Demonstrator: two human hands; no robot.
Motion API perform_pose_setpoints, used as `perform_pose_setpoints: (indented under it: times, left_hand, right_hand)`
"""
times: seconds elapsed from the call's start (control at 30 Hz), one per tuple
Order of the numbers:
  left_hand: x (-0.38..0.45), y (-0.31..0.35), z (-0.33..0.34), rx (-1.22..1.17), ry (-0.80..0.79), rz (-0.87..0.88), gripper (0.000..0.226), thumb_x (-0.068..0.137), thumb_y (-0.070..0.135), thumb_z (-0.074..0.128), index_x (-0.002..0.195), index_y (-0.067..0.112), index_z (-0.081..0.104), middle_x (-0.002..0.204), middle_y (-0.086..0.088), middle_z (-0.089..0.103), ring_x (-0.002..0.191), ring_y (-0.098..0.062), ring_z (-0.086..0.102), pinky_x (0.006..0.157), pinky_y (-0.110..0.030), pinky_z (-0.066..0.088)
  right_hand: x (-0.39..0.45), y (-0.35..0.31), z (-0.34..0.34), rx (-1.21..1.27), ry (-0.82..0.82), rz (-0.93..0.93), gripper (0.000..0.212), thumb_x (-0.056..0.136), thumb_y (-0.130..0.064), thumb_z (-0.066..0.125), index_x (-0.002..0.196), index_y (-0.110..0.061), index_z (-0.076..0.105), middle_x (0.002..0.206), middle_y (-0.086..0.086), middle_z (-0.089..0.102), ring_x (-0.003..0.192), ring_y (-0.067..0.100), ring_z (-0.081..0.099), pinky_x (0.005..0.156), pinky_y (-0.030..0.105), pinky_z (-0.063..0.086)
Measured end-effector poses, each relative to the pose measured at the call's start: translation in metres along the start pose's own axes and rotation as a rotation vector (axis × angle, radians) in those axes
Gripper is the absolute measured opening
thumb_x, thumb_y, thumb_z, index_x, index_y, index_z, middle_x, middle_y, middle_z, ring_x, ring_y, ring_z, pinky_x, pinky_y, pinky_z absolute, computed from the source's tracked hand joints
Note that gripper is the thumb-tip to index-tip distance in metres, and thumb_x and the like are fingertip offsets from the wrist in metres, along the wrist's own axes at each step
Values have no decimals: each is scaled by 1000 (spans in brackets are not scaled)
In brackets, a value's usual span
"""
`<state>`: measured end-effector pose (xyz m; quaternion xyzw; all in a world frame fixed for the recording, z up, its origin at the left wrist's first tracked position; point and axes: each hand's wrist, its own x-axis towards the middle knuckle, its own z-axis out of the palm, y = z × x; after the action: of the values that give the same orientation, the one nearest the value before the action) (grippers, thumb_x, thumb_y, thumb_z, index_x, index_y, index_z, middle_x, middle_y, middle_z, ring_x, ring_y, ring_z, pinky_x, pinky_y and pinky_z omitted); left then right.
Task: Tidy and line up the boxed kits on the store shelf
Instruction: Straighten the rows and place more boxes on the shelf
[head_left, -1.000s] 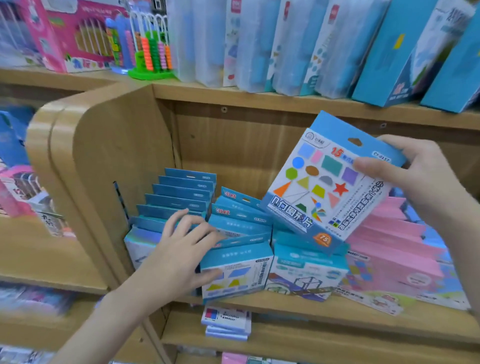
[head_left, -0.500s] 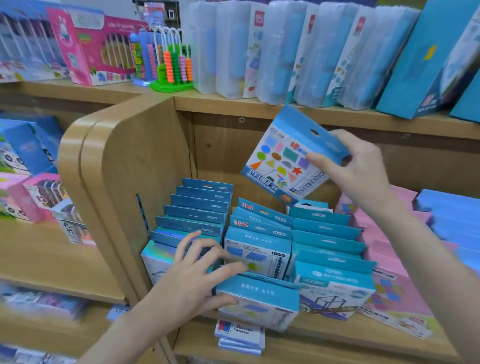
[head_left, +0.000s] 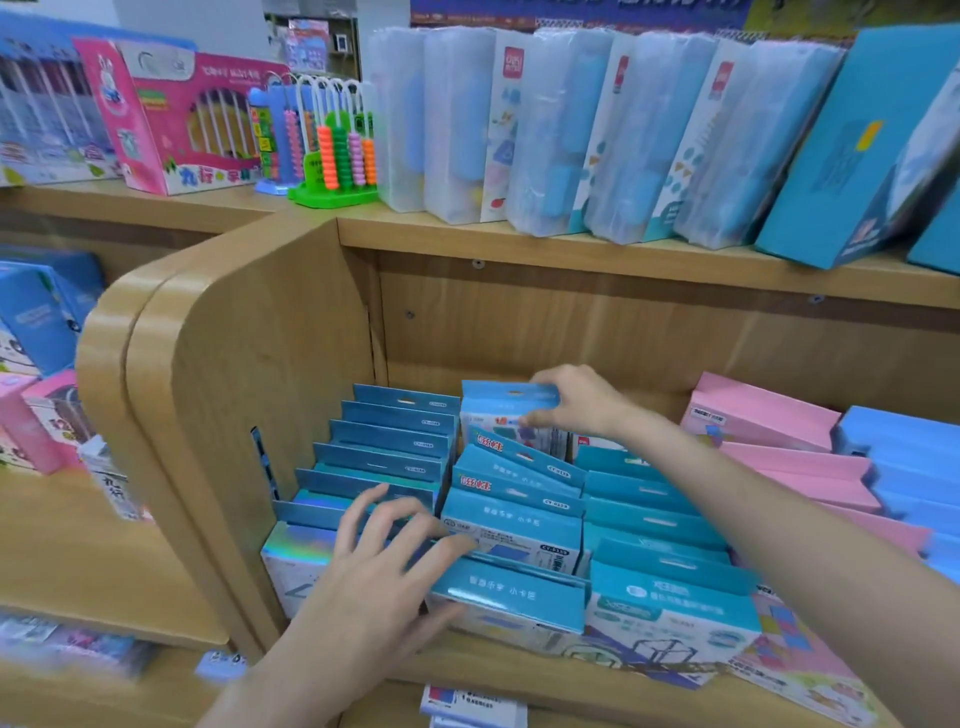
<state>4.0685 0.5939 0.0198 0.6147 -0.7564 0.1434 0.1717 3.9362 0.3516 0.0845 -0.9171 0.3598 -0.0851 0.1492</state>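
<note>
Right hand (head_left: 576, 402) reaching to the back of the middle row, fingers curled over the top flap of a shape-tile kit box (head_left: 506, 415), thumb pinching it from the front. Box sitting upright at the very rear of that row, close to the wooden back panel (head_left: 571, 338), tucked behind the other blue kit boxes (head_left: 514, 499).

Left hand (head_left: 384, 571) lower down at the front, fingers spread and fairly straight, pressing on the front-most blue box (head_left: 509, 597) of the middle row, which leans forward. Not really gripping, thumb just resting along the box's lower left edge, fingertips touching the box behind it too.

Left row of blue boxes (head_left: 395, 441) stepped neatly against the rounded wooden side panel (head_left: 249, 364). Right of the middle row, another blue row (head_left: 654, 525), then pink boxes (head_left: 769, 431).

Up top on the upper shelf (head_left: 571, 249): bead abacus (head_left: 337, 150), pink toy box (head_left: 176, 119), clear plastic-wrapped sets (head_left: 561, 130).
</note>
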Motion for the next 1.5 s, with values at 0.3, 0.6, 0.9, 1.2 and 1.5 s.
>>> perform_pose_setpoints:
  times: [0.3, 0.6, 0.9, 1.2, 1.5]
  left_hand:
    - [39, 0, -16, 108, -360, -1, 84, 70, 84, 29, 127, 26, 47, 144, -7, 41, 134, -23, 29, 103, -48, 17]
    - [102, 0, -27, -184, -412, 30, 89, 74, 79, 24, 147, 33, 1, 150, 21, -10, 131, 11, -24, 106, -20, -25]
    - [122, -14, -9, -202, -527, -60, 61, 88, 54, 47, 142, 40, 20, 147, 20, 24, 137, -3, 11, 109, -19, 4]
    - [118, -14, -6, -223, -448, -60, 59, 88, 55, 46, 140, 43, 22, 143, 23, 28, 132, 2, 15, 108, -18, 3]
    - [114, -19, -8, -270, -361, -45, 64, 81, 62, 52, 136, 39, 29, 127, 28, 28, 123, 5, 21, 107, -20, 10]
  right_hand:
    - [-11, 46, -31, 13, -76, 88, 28, 92, -18, 52, 118, -10, 57, 121, 9, 61, 109, 21, 57, 92, 27, 43]
    - [-6, 83, -26, -284, -584, 255, 38, 94, -16, 44, 130, -5, 46, 133, 9, 50, 116, 25, 49, 89, 26, 40]
    - [9, 90, -9, -322, -604, 178, 44, 79, -29, 70, 116, -13, 53, 117, 4, 56, 97, 20, 51, 71, 25, 39]
    - [5, 91, -19, -299, -481, 101, 28, 79, -28, 70, 99, -12, 57, 104, 5, 55, 87, 19, 48, 61, 25, 36]
    - [-19, 81, -37, -232, -370, 27, 30, 71, -27, 77, 68, -21, 47, 89, 0, 55, 86, 19, 50, 65, 30, 39]
